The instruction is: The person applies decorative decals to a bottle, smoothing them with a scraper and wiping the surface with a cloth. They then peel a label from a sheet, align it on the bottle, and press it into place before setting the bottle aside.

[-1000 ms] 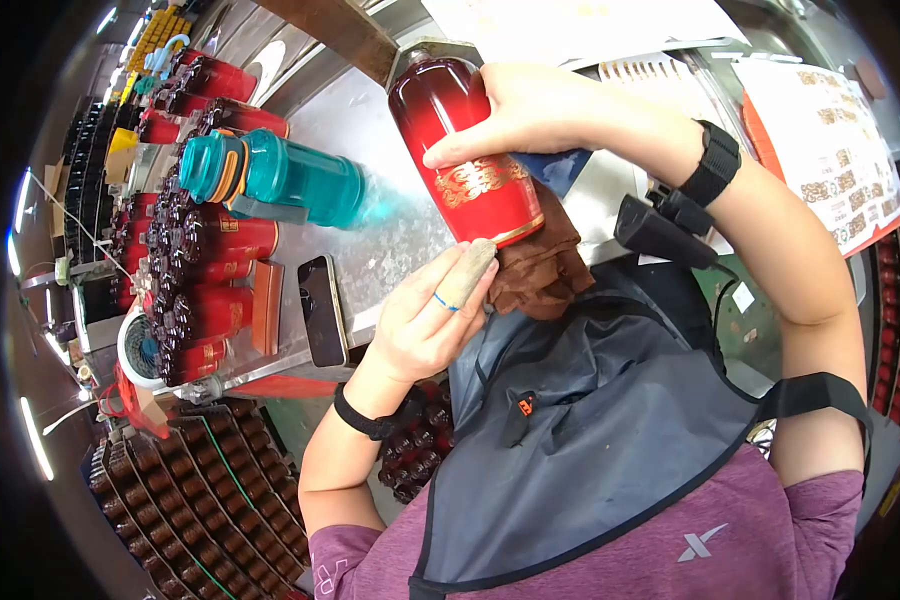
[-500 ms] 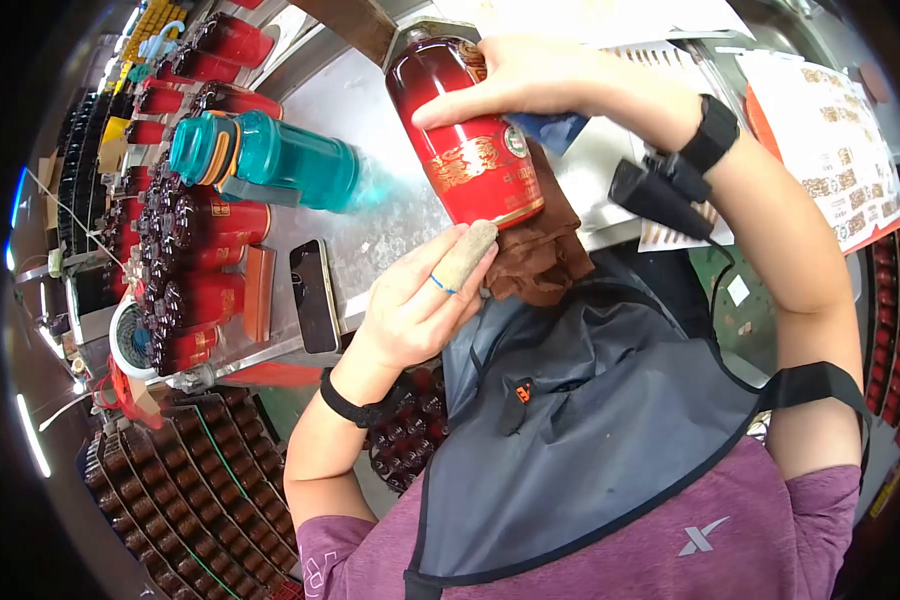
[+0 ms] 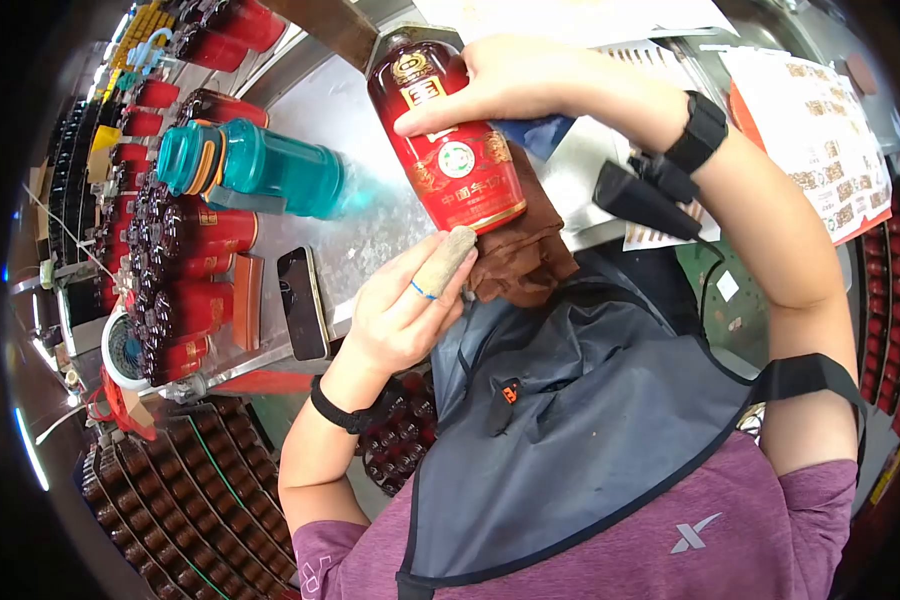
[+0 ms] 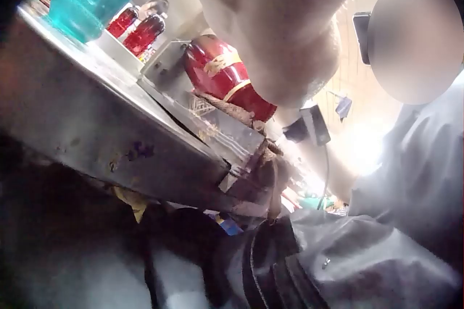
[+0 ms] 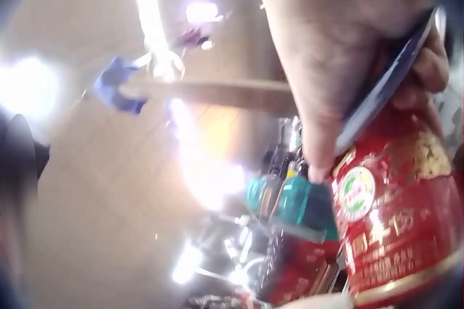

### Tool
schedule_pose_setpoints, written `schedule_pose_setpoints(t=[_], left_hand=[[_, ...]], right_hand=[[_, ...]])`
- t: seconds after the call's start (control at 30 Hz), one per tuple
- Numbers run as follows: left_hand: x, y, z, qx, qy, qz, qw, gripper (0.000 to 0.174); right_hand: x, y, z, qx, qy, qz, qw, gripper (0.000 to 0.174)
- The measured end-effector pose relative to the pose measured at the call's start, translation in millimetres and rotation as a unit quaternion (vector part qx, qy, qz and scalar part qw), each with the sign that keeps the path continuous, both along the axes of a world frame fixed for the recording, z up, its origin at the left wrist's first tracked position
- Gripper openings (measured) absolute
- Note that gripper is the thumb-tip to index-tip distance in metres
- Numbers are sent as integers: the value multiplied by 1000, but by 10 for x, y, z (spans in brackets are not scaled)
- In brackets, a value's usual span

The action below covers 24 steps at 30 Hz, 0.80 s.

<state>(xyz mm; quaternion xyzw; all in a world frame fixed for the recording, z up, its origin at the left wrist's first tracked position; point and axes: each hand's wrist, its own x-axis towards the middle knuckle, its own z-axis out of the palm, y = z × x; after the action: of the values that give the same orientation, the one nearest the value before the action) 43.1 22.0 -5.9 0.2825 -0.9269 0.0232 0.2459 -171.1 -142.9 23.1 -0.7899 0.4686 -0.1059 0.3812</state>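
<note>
Turning on its long axis, the red bottle (image 3: 450, 150) is now showing its seal, base resting on the brown cloth (image 3: 520, 250). The right hand (image 3: 515, 85) is curling round its shoulder, while the left hand (image 3: 395, 320), nearer the base, is touching the base with one straight, sleeved finger.

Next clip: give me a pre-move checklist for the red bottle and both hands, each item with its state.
1. Right hand grips the red bottle by its upper body: ok.
2. Bottle base rests against the brown cloth: ok.
3. Wrapped finger of the left hand touches the bottle: cannot tell.
4. Front label faces the head camera: ok.
5. Phone and teal bottle lie apart from it: ok.
</note>
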Motion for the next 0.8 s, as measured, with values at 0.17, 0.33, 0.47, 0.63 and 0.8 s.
schedule_pose_setpoints(t=[0.17, 0.33, 0.47, 0.63, 0.8], left_hand=[[-5, 44, 28, 9, -8, 10, 1000, 44], [-6, 11, 36, 4, 0, 6, 1000, 44], [-14, -5, 65, -2, -17, 0, 1000, 44], [-20, 8, 44, 6, -3, 2, 1000, 44], [-10, -33, 48, 1, -1, -18, 1000, 44]], right_hand=[[-306, -60, -203, 300, -300, 25, 905, 48], [-104, -204, -434, 216, -252, 31, 943, 60], [-9, -1, 53, -27, -1, 4, 1000, 86], [-318, -72, -133, 272, -287, 26, 918, 50], [-112, -184, -421, 193, -236, 22, 952, 60]])
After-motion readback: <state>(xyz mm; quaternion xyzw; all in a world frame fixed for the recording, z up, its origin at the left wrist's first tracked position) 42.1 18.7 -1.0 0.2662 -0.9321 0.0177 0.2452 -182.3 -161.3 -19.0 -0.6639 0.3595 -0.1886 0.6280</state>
